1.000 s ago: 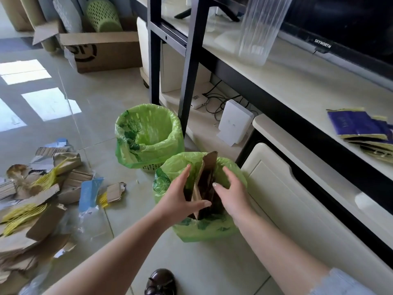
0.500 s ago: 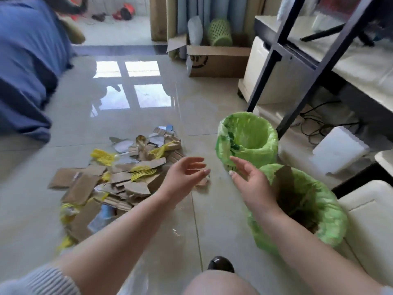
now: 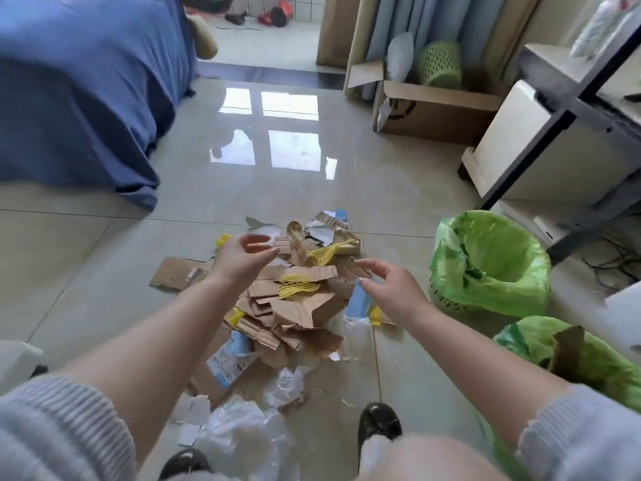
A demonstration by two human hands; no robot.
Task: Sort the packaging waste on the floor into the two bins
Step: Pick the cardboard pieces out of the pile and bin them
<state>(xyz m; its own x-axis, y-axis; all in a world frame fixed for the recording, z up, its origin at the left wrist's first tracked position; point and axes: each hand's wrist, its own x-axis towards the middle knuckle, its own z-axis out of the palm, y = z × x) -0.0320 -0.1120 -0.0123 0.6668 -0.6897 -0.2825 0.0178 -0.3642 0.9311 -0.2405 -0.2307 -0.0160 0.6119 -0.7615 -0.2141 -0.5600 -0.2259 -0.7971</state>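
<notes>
Packaging waste (image 3: 295, 307) lies heaped on the glossy tiled floor (image 3: 86, 272), directly under and beyond both sets of fingertips: torn brown cardboard pieces (image 3: 305, 308), yellow mesh netting (image 3: 295, 286), a blue paper strip (image 3: 359, 300) and, nearer the person's shoes, crumpled clear plastic film (image 3: 239, 435). The left hand (image 3: 242, 258) hovers above the far side of the heap with its fingers loosely spread and nothing in them. The right hand (image 3: 392, 289) hangs over the heap's right edge, fingers relaxed and slightly bent, empty too; the blue strip sits just below its fingertips, though whether they touch it cannot be told. To the right of the right hand's fingers stands the farther bin (image 3: 489, 269), a basket lined with a green bag, and closer to the person, beside the right forearm, the nearer bin (image 3: 541, 345), also green-lined, with a brown cardboard piece (image 3: 569, 345) sticking up out of it. Far past the fingertips an open cardboard box (image 3: 433, 112) holds a green basket (image 3: 440, 65), and a blue bedcover (image 3: 79, 92) drapes down at the left.
</notes>
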